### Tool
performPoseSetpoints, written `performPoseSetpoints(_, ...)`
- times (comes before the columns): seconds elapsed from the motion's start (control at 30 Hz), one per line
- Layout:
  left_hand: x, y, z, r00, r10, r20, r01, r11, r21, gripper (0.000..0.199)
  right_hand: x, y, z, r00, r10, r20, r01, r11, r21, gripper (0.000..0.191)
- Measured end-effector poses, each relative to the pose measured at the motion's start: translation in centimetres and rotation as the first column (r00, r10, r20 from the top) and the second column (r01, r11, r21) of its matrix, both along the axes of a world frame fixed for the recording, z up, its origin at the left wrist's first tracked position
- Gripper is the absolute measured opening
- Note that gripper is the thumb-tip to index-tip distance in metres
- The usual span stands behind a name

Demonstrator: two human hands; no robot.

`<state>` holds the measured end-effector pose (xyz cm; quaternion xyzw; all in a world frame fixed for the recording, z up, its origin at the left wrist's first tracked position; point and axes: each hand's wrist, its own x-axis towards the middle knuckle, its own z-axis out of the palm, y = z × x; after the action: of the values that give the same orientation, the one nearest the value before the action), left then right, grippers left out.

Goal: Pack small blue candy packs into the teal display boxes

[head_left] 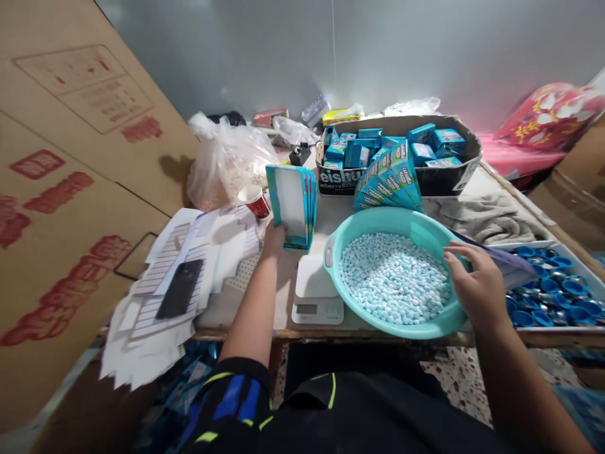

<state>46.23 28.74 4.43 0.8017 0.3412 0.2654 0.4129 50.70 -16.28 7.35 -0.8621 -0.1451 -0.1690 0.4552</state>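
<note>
- The left hand (274,239) gripped a stack of flat blue cartons (293,205) by its lower edge, holding it upright over the table (331,217), with the white inner face turned toward the camera.
- The stack stood just left of the basin (340,236) and above the scale (316,290), which lay flat on the table with its platform bare.
- The right hand (475,284) rested on the right rim of the basin, fingers curled loosely over the edge and spread; it held nothing that could be seen.
- The teal basin sat at the front edge of the table, filled with small pale blue-and-white candies (392,280).
- Behind the basin a second fan of flat cartons (390,176) leaned against a cardboard box (444,173) holding made-up blue packs (420,148).
- To the right of the basin a tray held blue caps (553,293), with a grey cloth (482,217) behind it.
- On the left lay loose lined papers (179,252) with a dark phone (180,289) on top, a red paper cup (255,200) near the stack, and a clear plastic bag (227,157) behind.
- A large printed cardboard sheet (70,157) stood along the left side.
</note>
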Motion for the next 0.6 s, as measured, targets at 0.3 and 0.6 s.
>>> performPoseSetpoints(0.3, 1.5, 1.2, 2.5, 0.976, 0.048, -0.211, 0.019, 0.953, 0.303, 0.029, -0.1, 0.3, -0.4, 1.0, -0.021, 0.016, 0.021, 1.0, 0.014, 0.028)
performPoseSetpoints(0.6, 0.3, 1.3, 2.2, 0.967, 0.253, -0.031, -0.226, 0.907, 0.356, 0.02, 1.2, 0.3, -1.5, 0.978, -0.173, -0.114, 0.195, 0.958, 0.212, 0.049)
